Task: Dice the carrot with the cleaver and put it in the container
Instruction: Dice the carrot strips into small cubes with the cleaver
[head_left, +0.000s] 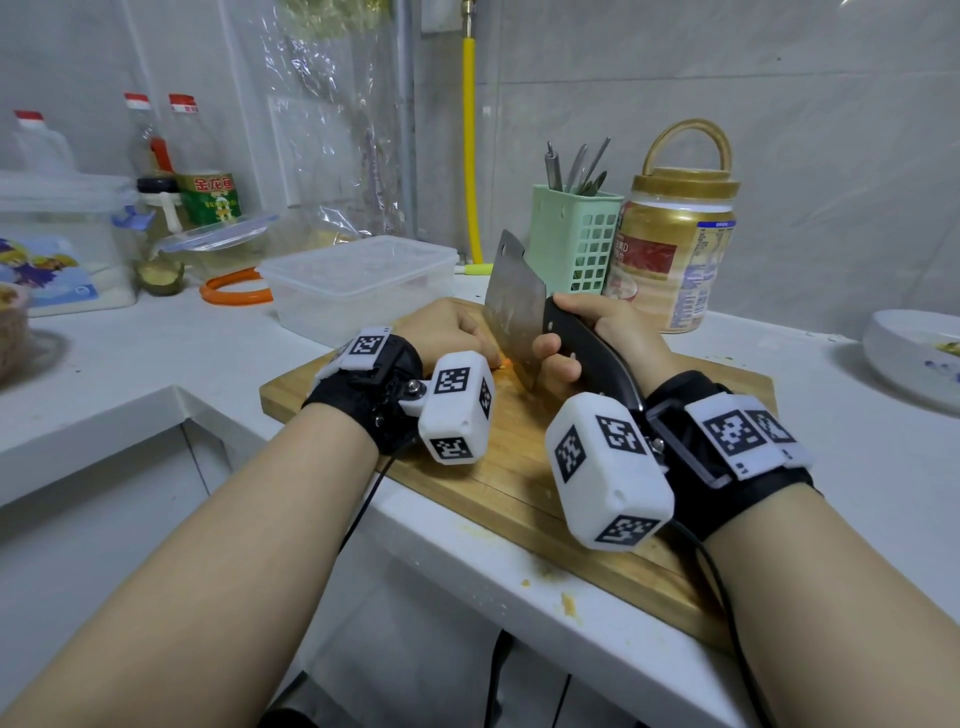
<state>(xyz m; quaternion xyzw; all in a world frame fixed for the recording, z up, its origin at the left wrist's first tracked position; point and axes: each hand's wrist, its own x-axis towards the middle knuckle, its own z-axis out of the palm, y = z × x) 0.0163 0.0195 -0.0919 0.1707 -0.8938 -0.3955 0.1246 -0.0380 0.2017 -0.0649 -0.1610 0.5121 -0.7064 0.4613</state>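
My right hand (597, 332) grips the black handle of the cleaver (514, 306), whose steel blade stands upright with its edge down on the wooden cutting board (519, 483). Just left of the blade, my left hand (447, 332) lies curled on the board over the carrot (503, 366); only a small orange bit of it shows between the hand and the blade. Whether those fingers grip the carrot or only press on it is hidden. A clear plastic container (358, 283) stands open just behind the board, to the left.
A green utensil basket (574, 239) and a gold-lidded jar (675, 249) stand behind the board at the right. A white dish (914, 353) sits far right. Bottles, a lidded box and an orange ring (234, 293) crowd the back left. The counter edge runs just under the board.
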